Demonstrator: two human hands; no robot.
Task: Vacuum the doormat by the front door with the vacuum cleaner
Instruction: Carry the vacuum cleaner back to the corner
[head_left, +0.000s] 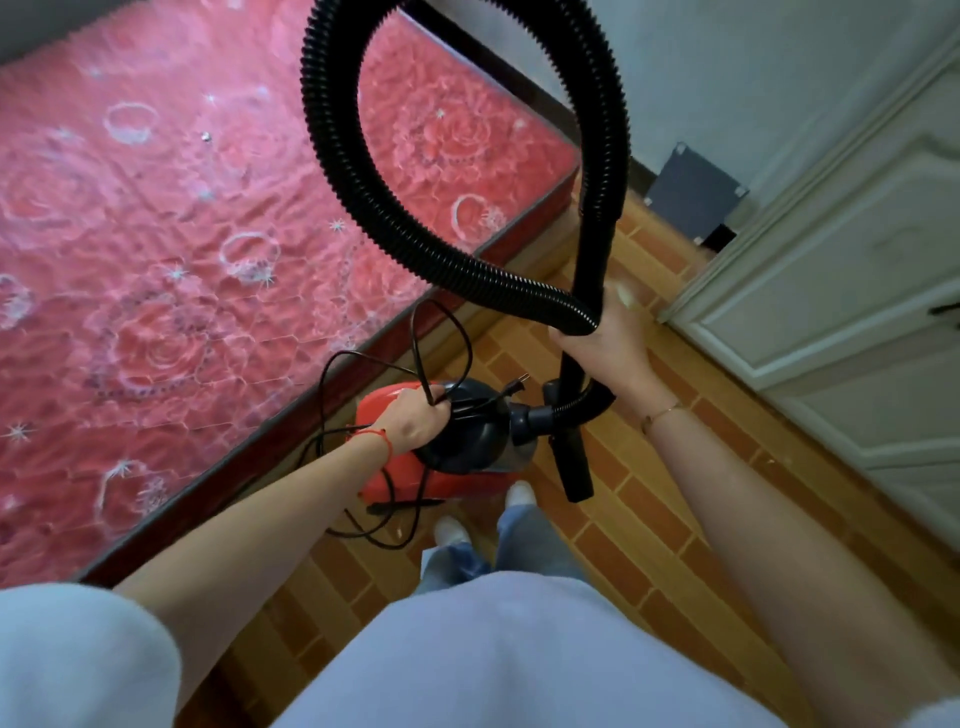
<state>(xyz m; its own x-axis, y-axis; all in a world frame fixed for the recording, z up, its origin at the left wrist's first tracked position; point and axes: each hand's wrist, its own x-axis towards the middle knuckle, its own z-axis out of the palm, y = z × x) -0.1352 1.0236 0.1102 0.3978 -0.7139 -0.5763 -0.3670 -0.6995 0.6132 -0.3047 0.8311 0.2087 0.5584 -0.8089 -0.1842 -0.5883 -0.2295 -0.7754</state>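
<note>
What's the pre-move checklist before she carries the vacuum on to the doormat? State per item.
1. Left hand grips the handle of the red vacuum cleaner: ok.
2. Right hand holds the black tube and the end of the hose together: ok.
3. Power cord gathered: not ok, only part is in the left hand; loops hang loose beside and below the body.
4. Cord clear of the feet: not ok, a loop hangs close to the white shoes.
5. Plug free, not in a socket: ok.
6. Doormat and front door in sight: cannot tell, only a red mattress, brick-pattern floor and a white panelled door show.
</note>
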